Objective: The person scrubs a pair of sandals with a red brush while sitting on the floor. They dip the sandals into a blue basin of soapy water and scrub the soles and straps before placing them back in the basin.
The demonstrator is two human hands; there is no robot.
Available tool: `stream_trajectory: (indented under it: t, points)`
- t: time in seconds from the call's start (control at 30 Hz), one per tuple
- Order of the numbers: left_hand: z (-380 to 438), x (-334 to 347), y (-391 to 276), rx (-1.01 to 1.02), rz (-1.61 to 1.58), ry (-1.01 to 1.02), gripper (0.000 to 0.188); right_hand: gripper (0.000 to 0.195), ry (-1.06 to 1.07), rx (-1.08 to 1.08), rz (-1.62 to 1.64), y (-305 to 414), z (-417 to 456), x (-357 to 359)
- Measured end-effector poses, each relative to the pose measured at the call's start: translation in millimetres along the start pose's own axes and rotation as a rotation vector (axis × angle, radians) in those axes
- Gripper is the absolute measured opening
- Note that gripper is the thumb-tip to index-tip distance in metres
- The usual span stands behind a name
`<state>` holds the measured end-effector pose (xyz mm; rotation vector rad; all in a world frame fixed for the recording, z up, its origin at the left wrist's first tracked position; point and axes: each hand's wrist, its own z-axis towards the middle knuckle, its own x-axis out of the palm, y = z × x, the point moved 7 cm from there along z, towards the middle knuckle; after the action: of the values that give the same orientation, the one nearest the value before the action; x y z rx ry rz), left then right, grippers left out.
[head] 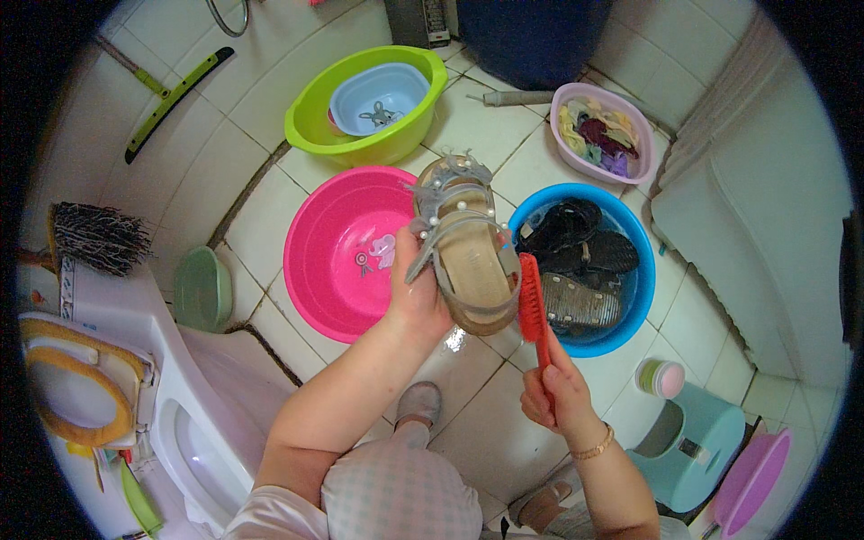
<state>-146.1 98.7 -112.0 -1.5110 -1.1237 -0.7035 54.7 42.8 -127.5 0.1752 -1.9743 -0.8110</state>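
A sandal (472, 266) with a tan insole, clear straps, grey frills and pearl beads is held up in my left hand (418, 290), which grips it along its left side. My right hand (557, 398) grasps the handle of a red scrubbing brush (532, 297). The brush's bristles lie close against the right edge of the sandal near the heel; whether they touch I cannot tell. Below and left sits a pink basin (317, 270) with a cartoon elephant on its bottom. On the right, a blue basin (649, 270) holds black shoes (574, 236) and another sandal, sole up (582, 300), in water.
Behind are a green basin (310, 135) with a light-blue basin (381, 84) inside, and a pale pink basin (567, 152) of clothes. A teal stool (702, 445) and a jar (660, 378) stand right. A toilet (202, 459) is at left. The tiled floor (499, 412) looks wet.
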Motion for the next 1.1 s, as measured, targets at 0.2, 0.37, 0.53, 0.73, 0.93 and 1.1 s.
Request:
stream_trajectory:
  t: [0.2,0.37,0.53,0.73,0.93,1.1]
  points:
    - [-3,-4,1,-0.050,-0.133,0.125,0.061,0.057,-0.213,-0.067,-0.687,26,0,-3]
    - [-4,-39,16,-0.145,-0.074,0.080,0.061,0.047,-0.192,-0.447,-1.291,73,-1,13]
    - [-22,-77,65,-0.258,0.082,-0.092,0.059,0.046,-0.345,-0.243,-1.655,70,31,8]
    - [-27,-76,73,-0.297,0.178,-0.307,0.061,0.045,-0.320,-0.289,-1.547,32,32,-14]
    - [-22,-101,91,-0.159,0.264,-0.308,0.042,0.050,-0.426,-0.288,-1.663,39,54,-40]
    - [-36,-112,72,-0.228,0.166,-0.353,0.035,0.047,-0.303,-0.410,-1.530,19,25,-16]
